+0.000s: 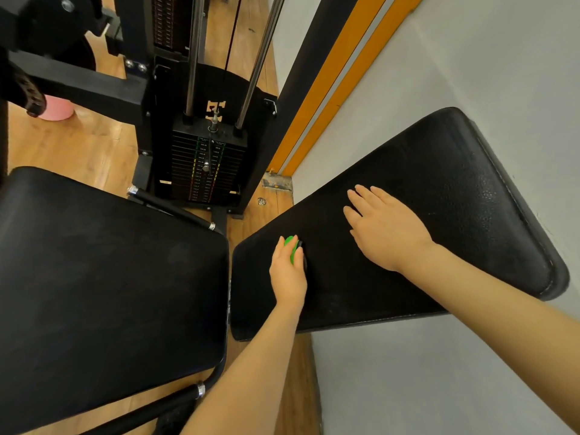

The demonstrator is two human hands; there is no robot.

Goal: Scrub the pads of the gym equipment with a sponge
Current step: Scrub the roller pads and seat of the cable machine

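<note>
A long black back pad (439, 189) slopes up to the right beside the grey wall. My left hand (288, 274) grips a green sponge (292, 248) and holds it against the lower left part of that pad. Only the sponge's green top shows between my fingers. My right hand (384, 227) lies flat on the middle of the same pad, fingers straight and pointing up-left. A second black seat pad (103, 284) fills the lower left of the view, apart from both hands.
A black weight stack (205, 164) with two chrome guide rods stands ahead on the wooden floor (78, 146). A pink container (58, 108) sits at the far left. A grey wall (502, 58) with an orange strip runs along the right.
</note>
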